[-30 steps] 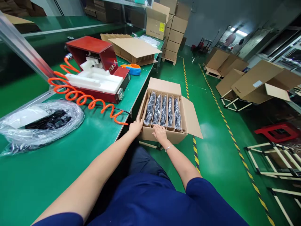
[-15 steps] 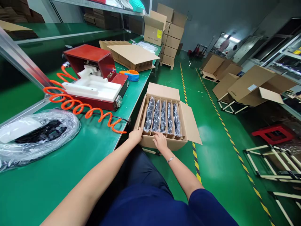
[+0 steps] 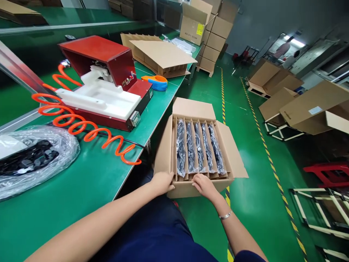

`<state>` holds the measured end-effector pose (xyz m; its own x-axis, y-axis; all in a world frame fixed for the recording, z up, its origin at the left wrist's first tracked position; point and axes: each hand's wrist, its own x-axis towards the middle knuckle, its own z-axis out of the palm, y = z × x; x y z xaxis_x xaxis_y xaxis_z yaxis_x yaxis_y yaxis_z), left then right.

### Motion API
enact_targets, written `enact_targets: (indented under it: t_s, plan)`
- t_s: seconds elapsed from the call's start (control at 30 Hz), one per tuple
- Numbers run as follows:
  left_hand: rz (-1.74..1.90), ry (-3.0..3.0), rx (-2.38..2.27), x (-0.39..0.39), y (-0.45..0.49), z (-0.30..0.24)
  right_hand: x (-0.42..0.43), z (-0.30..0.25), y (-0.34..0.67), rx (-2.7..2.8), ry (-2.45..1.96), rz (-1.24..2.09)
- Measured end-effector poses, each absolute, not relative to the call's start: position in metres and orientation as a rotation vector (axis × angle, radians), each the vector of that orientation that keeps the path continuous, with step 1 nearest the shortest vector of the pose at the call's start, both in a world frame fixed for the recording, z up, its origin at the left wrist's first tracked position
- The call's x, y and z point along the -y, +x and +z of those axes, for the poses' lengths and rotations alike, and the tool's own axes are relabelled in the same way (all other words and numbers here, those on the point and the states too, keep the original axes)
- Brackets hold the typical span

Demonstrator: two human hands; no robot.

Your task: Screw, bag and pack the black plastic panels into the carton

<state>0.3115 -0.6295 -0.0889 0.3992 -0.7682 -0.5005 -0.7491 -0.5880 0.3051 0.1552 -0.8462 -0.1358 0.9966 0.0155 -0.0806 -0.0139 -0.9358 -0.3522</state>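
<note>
An open cardboard box (image 3: 201, 187) stands low beside the workbench, its flaps folded outward. Cardboard dividers split it into narrow slots, and several dark items in clear plastic wrap (image 3: 200, 147) stand in them; their kind I cannot make out. My left hand (image 3: 161, 183) grips the near left corner of the box, fingers closed over its edge. Along the near wall, my right hand (image 3: 204, 185) has its fingers hooked over the rim by the divider ends, thumb on the outside. A silver bracelet (image 3: 225, 215) circles my right wrist.
On the green workbench (image 3: 92, 182) are a red machine (image 3: 95, 49) with a white fixture, a coiled orange air hose (image 3: 89, 135), a plastic bag of black parts (image 3: 40, 160), tape rolls (image 3: 156, 83) and cardboard dividers (image 3: 160, 54). Stacked cartons (image 3: 215, 47) stand behind; pipe frames (image 3: 321, 207) are at right.
The box appears larger and lower in view, closer to me. Both hands keep their hold on its near edge. The camera view has shifted, and the bench machine looks nearer.
</note>
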Motion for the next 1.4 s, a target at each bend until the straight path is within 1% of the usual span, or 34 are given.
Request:
enact_targets:
  t_s: [0.1, 0.2, 0.37, 0.47, 0.53, 0.67, 0.77, 0.87, 1.0, 1.1, 1.27, 1.4]
  plan:
    - [-0.971, 2.568, 1.424, 0.632, 0.311, -0.087, 0.854, -0.116, 0.180, -0.045, -2.730, 0.148]
    - [-0.951, 2.574, 1.415, 0.636, 0.314, -0.086, 0.850, -0.108, 0.231, -0.194, -2.736, 0.142]
    - [-0.865, 2.587, 1.399, 0.639, 0.323, -0.084, 0.817, -0.126, 0.318, -0.489, -2.831, 0.183]
    - [-0.804, 2.596, 1.374, 0.639, 0.327, -0.082, 0.803, -0.137, 0.346, -0.657, -2.838, 0.225]
    - [-0.770, 2.597, 1.349, 0.639, 0.330, -0.082, 0.803, -0.135, 0.352, -0.718, -2.821, 0.216]
    - [-0.712, 2.568, 1.274, 0.637, 0.335, -0.080, 0.824, -0.108, 0.339, -0.742, -2.768, 0.090]
    - [-0.648, 2.531, 1.202, 0.635, 0.339, -0.075, 0.845, -0.083, 0.310, -0.752, -2.676, -0.109]
    - [-0.599, 2.419, 1.058, 0.633, 0.346, -0.075, 0.856, -0.072, 0.273, -0.718, -2.522, -0.303]
    - [-0.630, 2.018, 0.754, 0.634, 0.357, -0.082, 0.844, -0.084, 0.229, -0.581, -2.308, -0.470]
    - [-0.660, 1.779, 0.659, 0.633, 0.361, -0.083, 0.821, -0.101, 0.210, -0.499, -2.191, -0.556]
    - [-0.841, 1.416, 0.442, 0.631, 0.356, -0.073, 0.787, -0.116, 0.201, -0.446, -2.096, -0.659]
    - [-0.952, 1.111, 0.227, 0.630, 0.353, -0.067, 0.785, -0.112, 0.204, -0.375, -2.078, -0.681]
